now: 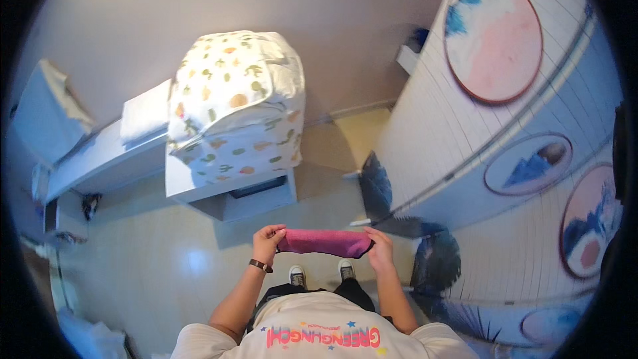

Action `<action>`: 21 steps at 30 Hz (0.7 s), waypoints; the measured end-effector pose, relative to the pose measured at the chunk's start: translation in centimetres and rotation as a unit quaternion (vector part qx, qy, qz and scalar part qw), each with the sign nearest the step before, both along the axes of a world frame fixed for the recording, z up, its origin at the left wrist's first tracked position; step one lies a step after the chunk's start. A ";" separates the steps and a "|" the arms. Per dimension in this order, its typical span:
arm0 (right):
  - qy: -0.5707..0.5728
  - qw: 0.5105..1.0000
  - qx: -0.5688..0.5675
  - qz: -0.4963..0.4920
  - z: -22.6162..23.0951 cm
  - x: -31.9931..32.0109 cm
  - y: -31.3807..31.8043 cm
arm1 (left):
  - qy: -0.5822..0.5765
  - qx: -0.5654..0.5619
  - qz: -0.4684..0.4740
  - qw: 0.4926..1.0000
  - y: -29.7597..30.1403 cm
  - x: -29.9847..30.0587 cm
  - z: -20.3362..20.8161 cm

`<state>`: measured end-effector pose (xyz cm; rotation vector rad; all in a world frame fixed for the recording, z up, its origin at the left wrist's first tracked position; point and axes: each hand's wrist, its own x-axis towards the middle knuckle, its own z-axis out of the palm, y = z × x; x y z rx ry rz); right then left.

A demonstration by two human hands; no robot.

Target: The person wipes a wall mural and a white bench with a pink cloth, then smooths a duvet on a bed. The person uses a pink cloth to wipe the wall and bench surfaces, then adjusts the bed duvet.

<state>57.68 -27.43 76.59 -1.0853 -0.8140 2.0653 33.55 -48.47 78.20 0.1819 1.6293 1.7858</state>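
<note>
A pink cloth (324, 242) with a dark edge is stretched out in a long narrow band in front of my body, above the floor. My left hand (267, 240) pinches its left end between thumb and fingers; a dark band sits on that wrist. At the opposite end, my right hand (381, 247) grips the cloth's corner. The band sags slightly between the two hands. Whether it is folded or a single layer, I cannot tell.
Ahead to the left, a cactus-patterned cover (239, 103) drapes a bulky object on a white cabinet (199, 189). A long white shelf (100, 159) adjoins it. A tall folding screen (425, 153) with round pictures stands to the right. My shoes (345, 270) are on the pale floor.
</note>
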 end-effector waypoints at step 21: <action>-0.090 0.905 0.279 0.310 1.3 -0.7 12.5 | 0.030 -0.037 0.211 0.976 2.4 12.9 1.5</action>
